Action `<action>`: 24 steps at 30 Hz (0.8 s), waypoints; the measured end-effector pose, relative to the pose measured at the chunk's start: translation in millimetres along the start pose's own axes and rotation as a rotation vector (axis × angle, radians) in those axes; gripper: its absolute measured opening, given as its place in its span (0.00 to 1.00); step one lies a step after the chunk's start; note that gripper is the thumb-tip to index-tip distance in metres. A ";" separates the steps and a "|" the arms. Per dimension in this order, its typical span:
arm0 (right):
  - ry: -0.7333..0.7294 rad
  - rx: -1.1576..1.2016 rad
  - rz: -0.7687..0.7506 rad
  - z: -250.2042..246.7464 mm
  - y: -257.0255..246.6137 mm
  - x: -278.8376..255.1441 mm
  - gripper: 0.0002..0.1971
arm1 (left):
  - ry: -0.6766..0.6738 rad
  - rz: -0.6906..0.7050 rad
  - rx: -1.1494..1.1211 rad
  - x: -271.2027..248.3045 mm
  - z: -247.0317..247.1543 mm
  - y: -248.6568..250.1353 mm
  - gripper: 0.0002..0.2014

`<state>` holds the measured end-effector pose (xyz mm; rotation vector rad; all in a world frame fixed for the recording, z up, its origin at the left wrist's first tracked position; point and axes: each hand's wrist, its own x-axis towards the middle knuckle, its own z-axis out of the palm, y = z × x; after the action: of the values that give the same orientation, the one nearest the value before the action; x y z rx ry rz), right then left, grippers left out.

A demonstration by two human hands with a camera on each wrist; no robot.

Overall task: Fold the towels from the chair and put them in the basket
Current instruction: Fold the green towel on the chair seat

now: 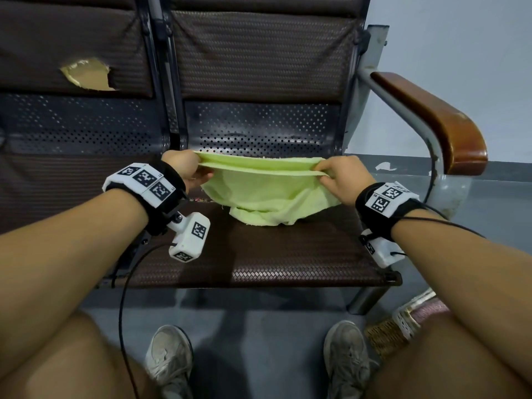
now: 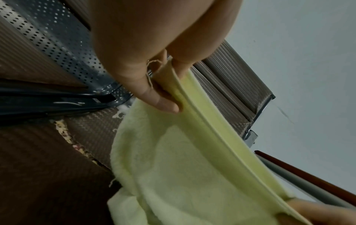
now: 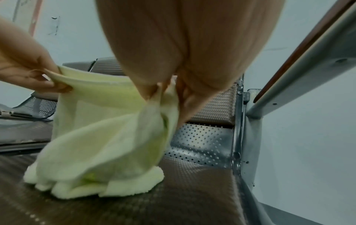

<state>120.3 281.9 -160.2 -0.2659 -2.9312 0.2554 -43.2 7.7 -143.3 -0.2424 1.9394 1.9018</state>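
Observation:
A pale green towel (image 1: 267,188) hangs doubled between my two hands above the brown woven chair seat (image 1: 259,254). Its lower part bunches on the seat (image 3: 100,179). My left hand (image 1: 187,168) pinches the two top corners at the left end; thumb and fingers grip the hemmed edge (image 2: 173,85). At the right end, my right hand (image 1: 336,175) pinches the other corners, fingers curled round the cloth (image 3: 163,94). The towel's top edge (image 2: 212,134) runs taut between the hands. A basket (image 1: 403,326) shows partly on the floor at lower right, behind my right leg.
The chair has a perforated metal back (image 1: 259,125) and a wooden armrest (image 1: 437,119) on the right. A second seat (image 1: 72,182) with a torn cushion adjoins on the left. My shoes (image 1: 169,358) stand on the grey floor in front.

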 end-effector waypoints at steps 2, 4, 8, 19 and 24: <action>0.111 0.036 -0.028 -2.6 0.2 -0.4 0.11 | 0.066 0.016 0.101 2.1 -1.5 1.8 0.09; 0.129 0.057 -0.031 -2.2 0.4 -0.6 0.09 | 0.077 0.026 0.226 5.9 -4.6 1.9 0.11; 0.034 -0.021 0.002 0.5 0.8 -5.8 0.10 | 0.052 0.139 0.467 5.7 -9.0 1.7 0.16; 0.088 0.238 0.272 -25.7 -7.1 -9.4 0.14 | -0.264 0.387 0.439 -12.5 -2.3 15.7 0.24; 0.063 0.296 0.247 -58.8 -20.9 -6.5 0.15 | -0.175 0.491 0.342 -22.8 -3.9 29.0 0.19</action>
<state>134.9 269.4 -100.5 -0.5771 -2.7454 0.6946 -35.0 1.8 -107.6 0.5268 2.2994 1.7376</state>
